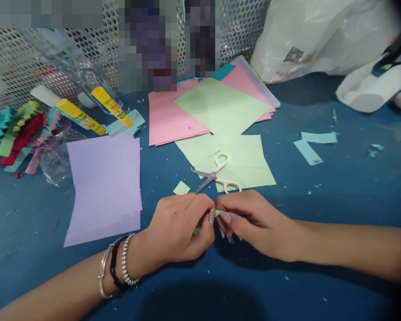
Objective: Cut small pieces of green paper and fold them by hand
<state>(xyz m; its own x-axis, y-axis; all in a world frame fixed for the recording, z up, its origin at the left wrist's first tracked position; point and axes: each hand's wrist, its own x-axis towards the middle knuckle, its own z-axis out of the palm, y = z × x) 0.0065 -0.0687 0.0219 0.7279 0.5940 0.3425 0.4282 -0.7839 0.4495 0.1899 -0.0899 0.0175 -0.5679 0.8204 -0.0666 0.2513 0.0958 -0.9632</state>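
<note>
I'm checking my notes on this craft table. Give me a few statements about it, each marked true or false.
1. The scissors lie on a green sheet, held by neither hand. True.
2. The left hand and right hand pinch a green paper scrap between them. True.
3. The glue sticks are red. False: they are yellow.
4. The lilac sheet lies to the right of the scissors. False: it lies to their left.
5. The bracelets are on the right wrist. False: they are on the left wrist.
</note>
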